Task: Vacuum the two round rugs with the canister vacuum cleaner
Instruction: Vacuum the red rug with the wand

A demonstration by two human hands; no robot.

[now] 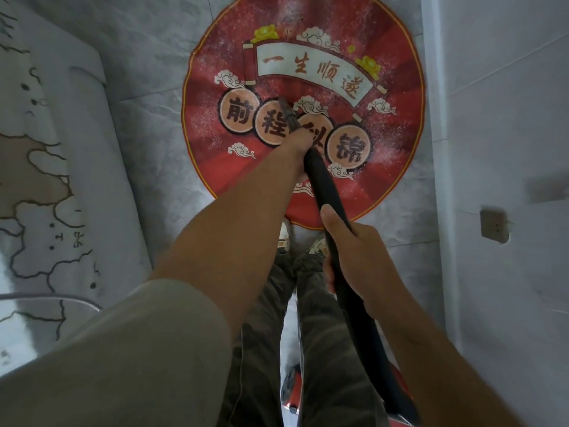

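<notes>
Both hands are on the vacuum's black hose (323,180). Left hand (300,144) reaches far fwd & grips it just behind the nozzle (288,114). Right hand (354,251) is wrapped round it further back, thumb on top. Nozzle tip sits on the red round rug (397,167), approx. mid-rug, between the 2nd & 3rd character discs.

Step in hand, I'd say: sweeping this rug. To do it well, keep the tip in contact w/ the pile, steer w/ the left hand & let the right feed the hose & take its weight. Narrow tip = narrow track, so slow overlapping strokes, centre out to the edge. Rug looks thin & light, so it may lift or bunch under suction. A foot on the near rim would pin it, and the shoes (284,234) are right at that rim.

Rug lies flat on the grey tiled floor (154,118), close to the wall (492,87) on the right. Red w/ darker rays, yellow border, cream scroll banner, four discs w/ dark characters, white clouds, gold ingots. White specks over most of it, so plenty left to pick up. Red/dark shape low between the legs is prob. the canister (291,385), partly hidden. Pale patterned mat (46,180) at left: can't tell if it's the 2nd rug.
</notes>
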